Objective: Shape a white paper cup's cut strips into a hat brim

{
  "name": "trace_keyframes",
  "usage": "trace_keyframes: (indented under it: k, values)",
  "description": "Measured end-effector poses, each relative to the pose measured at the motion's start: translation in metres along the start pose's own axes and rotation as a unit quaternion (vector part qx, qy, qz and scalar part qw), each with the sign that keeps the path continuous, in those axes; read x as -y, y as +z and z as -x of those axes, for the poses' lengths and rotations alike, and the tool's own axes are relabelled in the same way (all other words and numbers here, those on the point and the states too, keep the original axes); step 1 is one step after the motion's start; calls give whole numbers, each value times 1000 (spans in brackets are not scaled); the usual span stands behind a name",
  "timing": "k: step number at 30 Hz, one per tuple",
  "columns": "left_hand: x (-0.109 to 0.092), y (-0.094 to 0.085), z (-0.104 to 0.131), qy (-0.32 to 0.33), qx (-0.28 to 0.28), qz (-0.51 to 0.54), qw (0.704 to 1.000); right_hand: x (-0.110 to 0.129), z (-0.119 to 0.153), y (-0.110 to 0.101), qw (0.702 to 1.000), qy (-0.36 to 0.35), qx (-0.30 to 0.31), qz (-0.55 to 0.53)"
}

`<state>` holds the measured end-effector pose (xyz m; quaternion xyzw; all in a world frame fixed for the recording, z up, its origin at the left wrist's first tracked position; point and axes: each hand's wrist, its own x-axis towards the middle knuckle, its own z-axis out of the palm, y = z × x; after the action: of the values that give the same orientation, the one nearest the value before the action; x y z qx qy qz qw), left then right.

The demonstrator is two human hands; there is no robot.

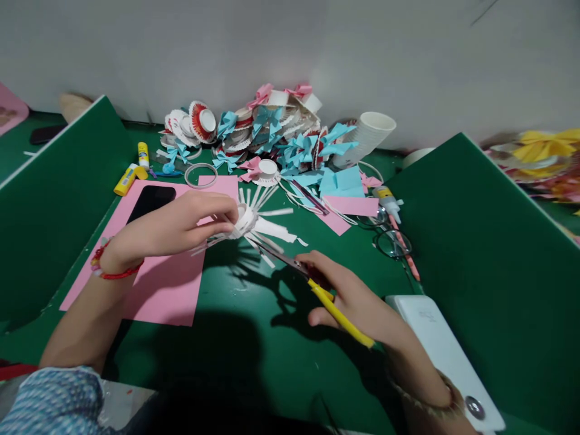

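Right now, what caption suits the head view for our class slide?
Left hand holds a fringed white paper piece; right hand works scissors.

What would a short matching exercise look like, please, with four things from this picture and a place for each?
Things:
1. Scissors
2. Black phone
3. Fringed white paper piece
4. Red bracelet

Places:
A. Between the fingers of the left hand
B. Around the wrist of the left hand
C. In the right hand
D. On the large pink sheet

Right pairs: 1-C, 2-D, 3-A, 4-B
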<state>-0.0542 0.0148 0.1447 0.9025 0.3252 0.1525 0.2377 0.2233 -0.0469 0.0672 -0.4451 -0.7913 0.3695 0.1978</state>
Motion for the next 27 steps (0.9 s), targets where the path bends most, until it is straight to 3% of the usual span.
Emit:
trace_keyframes:
  k: [8, 13, 16, 18, 20, 24, 27]
  values:
    - [-4, -7, 4, -49, -111, 60, 991, -21, -5, -10, 997, 3, -17, 73]
    - [-8, -8, 8, -62, -169, 97, 979, -49, -7, -10, 967, 128, -41, 215]
    - [-12, -5, 7, -55, -190, 111, 974, -39, -14, -10, 965, 93, -72, 233]
    - [-16, -2, 5, -48, -191, 106, 975, -17, -25, -10, 983, 31, -118, 136]
    - [-22, 2, 1, -41, -193, 101, 975, 10, -39, -6, 987, 8, -153, -54]
    - [-35, 12, -7, -16, -205, 111, 972, 48, -65, 6, 908, 23, -200, -366]
    - [-43, 17, -13, -8, -200, 118, 973, 55, -70, 9, 876, 9, -186, -446]
